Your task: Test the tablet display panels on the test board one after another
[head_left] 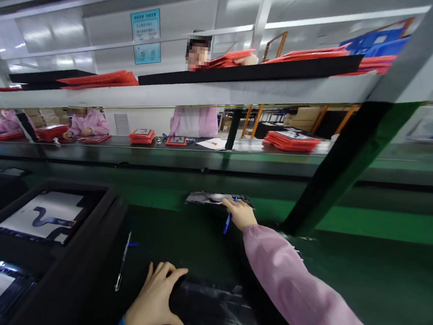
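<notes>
My right hand (243,214) reaches forward with a blue pen (228,223) held in its closed fingers. Its fingertips are at the right part of a flat grey-and-black screen panel (203,197) on the green surface; whether they also grip the panel I cannot tell. Closer to me, my left hand (157,296) is open, fingers and thumb spread along the left edge of a dark glossy panel (213,306). To the left of that hand lies a clear-barrelled pen (123,263), with a small blue piece (133,244) beside it.
Black trays (91,245) on the left hold screen panels (45,213) with ribbon cables. A dark slanted post (336,178) stands right of my right arm. Overhead, a shelf (223,89) carries red sheets (98,79). Co-workers in pink (89,121) are across the line.
</notes>
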Motion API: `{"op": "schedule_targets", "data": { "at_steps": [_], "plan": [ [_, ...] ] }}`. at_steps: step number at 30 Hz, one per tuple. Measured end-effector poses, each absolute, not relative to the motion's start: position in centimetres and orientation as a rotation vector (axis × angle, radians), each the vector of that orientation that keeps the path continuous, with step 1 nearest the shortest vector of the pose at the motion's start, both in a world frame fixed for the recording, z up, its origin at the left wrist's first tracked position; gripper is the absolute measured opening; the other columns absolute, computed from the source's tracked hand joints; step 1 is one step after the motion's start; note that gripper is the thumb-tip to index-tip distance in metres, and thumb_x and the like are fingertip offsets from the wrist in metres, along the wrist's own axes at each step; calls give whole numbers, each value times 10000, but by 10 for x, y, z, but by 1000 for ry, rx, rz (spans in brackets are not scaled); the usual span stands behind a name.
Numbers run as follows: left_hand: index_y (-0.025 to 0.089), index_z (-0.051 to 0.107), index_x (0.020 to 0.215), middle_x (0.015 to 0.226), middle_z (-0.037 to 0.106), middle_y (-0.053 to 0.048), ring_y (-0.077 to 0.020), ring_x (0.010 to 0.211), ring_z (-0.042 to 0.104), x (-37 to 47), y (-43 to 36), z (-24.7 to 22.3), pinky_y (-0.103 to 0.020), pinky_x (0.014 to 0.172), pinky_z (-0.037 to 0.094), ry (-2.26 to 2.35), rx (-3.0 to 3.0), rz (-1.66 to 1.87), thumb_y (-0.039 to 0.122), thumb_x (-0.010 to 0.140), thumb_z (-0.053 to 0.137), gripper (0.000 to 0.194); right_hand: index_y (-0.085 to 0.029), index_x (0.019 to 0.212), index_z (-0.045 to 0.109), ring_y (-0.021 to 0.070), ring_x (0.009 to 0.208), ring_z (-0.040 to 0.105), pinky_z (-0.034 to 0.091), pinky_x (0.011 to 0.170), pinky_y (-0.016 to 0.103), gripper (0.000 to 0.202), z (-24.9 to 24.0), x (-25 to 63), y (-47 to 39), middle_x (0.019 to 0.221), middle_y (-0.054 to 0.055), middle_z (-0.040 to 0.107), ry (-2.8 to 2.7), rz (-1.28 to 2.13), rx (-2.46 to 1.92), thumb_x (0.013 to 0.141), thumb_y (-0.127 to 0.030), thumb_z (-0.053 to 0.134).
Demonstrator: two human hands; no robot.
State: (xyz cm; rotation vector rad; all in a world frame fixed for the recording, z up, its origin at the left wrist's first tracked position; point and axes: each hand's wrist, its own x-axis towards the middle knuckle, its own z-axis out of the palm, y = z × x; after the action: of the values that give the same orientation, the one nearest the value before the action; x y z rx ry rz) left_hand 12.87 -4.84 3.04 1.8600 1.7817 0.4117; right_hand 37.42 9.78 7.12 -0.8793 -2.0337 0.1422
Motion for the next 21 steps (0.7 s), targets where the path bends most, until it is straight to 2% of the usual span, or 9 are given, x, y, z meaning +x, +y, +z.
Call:
{"op": "schedule_targets", "data": {
  "at_steps": [3,6,9,11,14,16,19,21],
  "plan": [
    [238,510,1347,1185,537,-116,-395,1186,490,130,-47,31,-726,1091,63,1774,1851,397,559,368,868,1090,-289,929,693,227,1019,654,560,869,401,180,48,378,89,961,18,711,-2019,146,-715,964,-289,516],
    [240,496,1362,1194,515,-115,-382,1185,499,132,-50,39,-726,1098,57,1798,1882,412,554,407,867,1071,-297,963,695,261,1093,633,549,924,432,160,33,379,89,972,29,707,-1984,172,-587,941,-290,537],
    [264,503,1353,1187,508,-95,-364,1168,518,136,-56,50,-726,1103,85,1866,1951,465,481,413,902,1044,-312,926,703,275,1035,667,584,882,455,229,39,384,94,894,21,707,-1981,249,-604,952,-371,483],
    [282,513,1340,1178,512,-80,-349,1157,529,139,-62,56,-708,1106,175,1922,2016,527,373,448,918,984,-297,910,712,273,961,696,612,819,460,304,55,391,99,854,24,709,-2017,340,-676,960,-415,437],
    [297,515,1331,1184,524,-75,-312,1126,549,142,-74,62,-575,1016,447,2002,2176,670,197,584,861,829,-252,981,715,252,887,719,628,763,407,301,85,404,103,908,40,734,-2075,448,-786,938,-438,482],
    [295,517,1330,1153,547,-73,-274,1048,584,144,-82,64,-458,890,555,2029,2348,795,138,683,788,718,-231,1055,699,233,863,729,629,748,355,295,97,418,100,957,46,748,-2105,489,-819,916,-435,537],
    [276,555,1300,1033,589,-60,-206,905,620,148,-97,66,-349,771,577,2011,2632,1058,109,827,655,512,-206,1134,671,243,899,732,625,772,331,346,89,451,76,1028,75,750,-2079,580,-894,895,-436,573],
    [260,605,1244,959,598,-44,-171,853,624,150,-107,66,-305,735,559,1981,2730,1250,60,863,597,430,-212,1114,690,271,919,727,623,787,357,342,64,477,51,1050,93,746,-2027,594,-963,873,-436,596]
  ]
}}
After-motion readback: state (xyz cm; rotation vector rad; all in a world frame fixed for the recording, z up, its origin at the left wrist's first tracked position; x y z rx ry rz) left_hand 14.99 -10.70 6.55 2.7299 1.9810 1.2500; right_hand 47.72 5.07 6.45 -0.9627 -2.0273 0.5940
